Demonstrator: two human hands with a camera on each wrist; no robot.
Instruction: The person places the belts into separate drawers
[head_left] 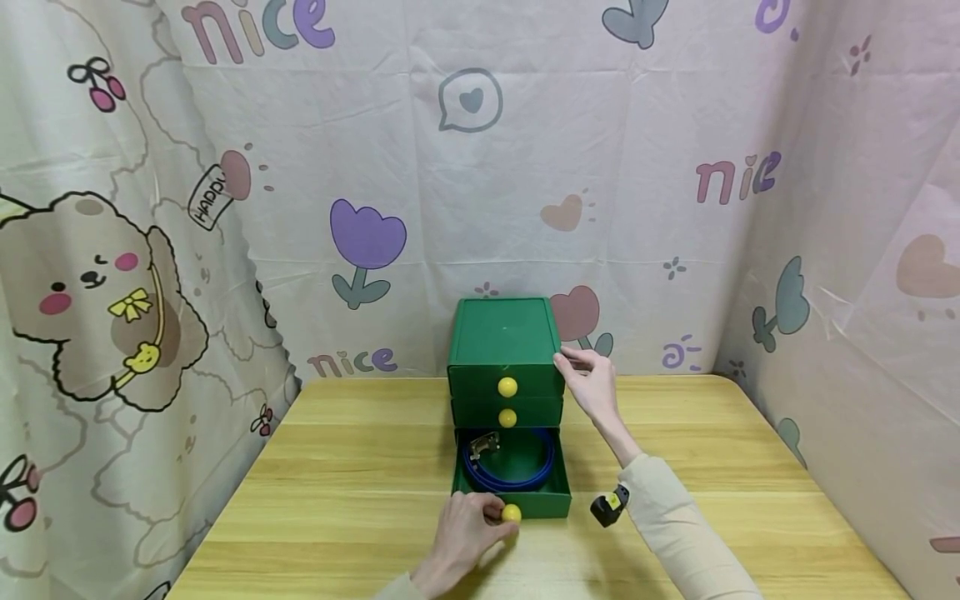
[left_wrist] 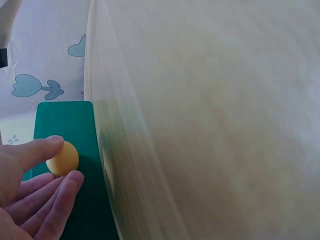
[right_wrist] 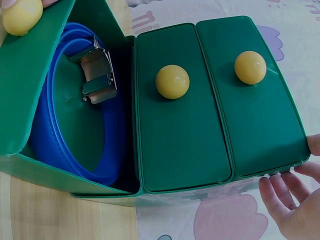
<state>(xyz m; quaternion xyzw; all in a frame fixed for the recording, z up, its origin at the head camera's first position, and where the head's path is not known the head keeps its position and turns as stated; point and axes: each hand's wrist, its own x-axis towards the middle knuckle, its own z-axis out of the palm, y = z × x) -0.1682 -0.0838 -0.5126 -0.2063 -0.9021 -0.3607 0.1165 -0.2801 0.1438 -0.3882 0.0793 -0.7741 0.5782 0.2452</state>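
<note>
A green drawer box (head_left: 505, 329) with three stacked drawers stands on the table. Its bottom drawer (head_left: 551, 505) is pulled out, while the two above are closed. Inside that drawer lies a coiled blue belt (head_left: 551, 458) with a metal buckle (right_wrist: 97, 72). My left hand (head_left: 467, 527) pinches the bottom drawer's yellow knob (left_wrist: 65, 159) between thumb and fingers. At the box's upper right front edge, my right hand (head_left: 592, 385) touches the side with extended fingers (right_wrist: 272, 197). Yellow knobs (right_wrist: 172, 81) also show on the upper two drawers.
The wooden table (head_left: 337, 467) extends on both sides of the box. A printed cloth (head_left: 480, 192) hangs behind it and at both sides. A small black device (head_left: 609, 506) sits at the right sleeve's cuff.
</note>
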